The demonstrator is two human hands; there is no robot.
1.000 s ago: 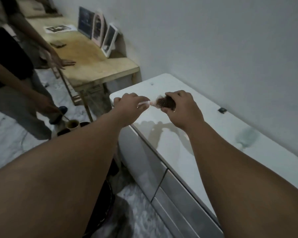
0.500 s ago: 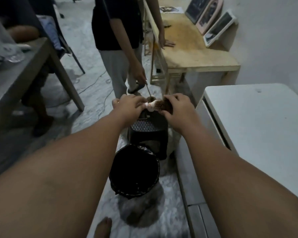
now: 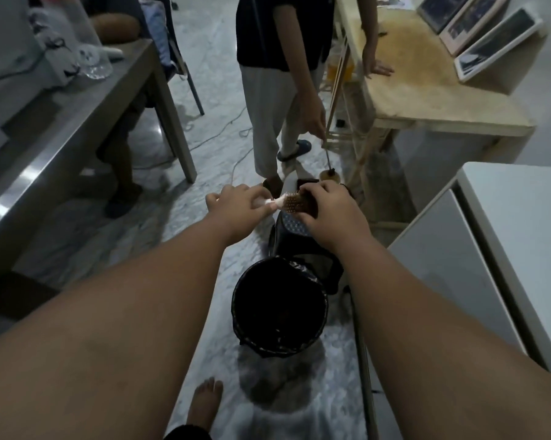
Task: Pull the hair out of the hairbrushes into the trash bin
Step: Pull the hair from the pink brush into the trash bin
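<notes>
A small round hairbrush [image 3: 291,203] with a pale handle and a brown bristled head is held out in front of me. My left hand [image 3: 236,204] is closed on the handle. My right hand [image 3: 328,211] curls over the bristled head, fingers pinched into the dark hair on it. Both hands hover beyond the far rim of a round black trash bin [image 3: 279,308] lined with a black bag, which stands on the floor below my forearms. Most of the brush head is hidden under my right fingers.
A white cabinet [image 3: 490,249] stands at the right, a wooden table [image 3: 426,90] behind it, a grey table [image 3: 61,122] at the left. A person [image 3: 277,74] stands ahead holding a thin stick. A black perforated basket [image 3: 296,236] sits behind the bin. My bare foot [image 3: 206,404] is below.
My view has swung from the white cabinet top to the floor and the trash bin. Both hands kept their grip on the brush and now hover just beyond the bin.
</notes>
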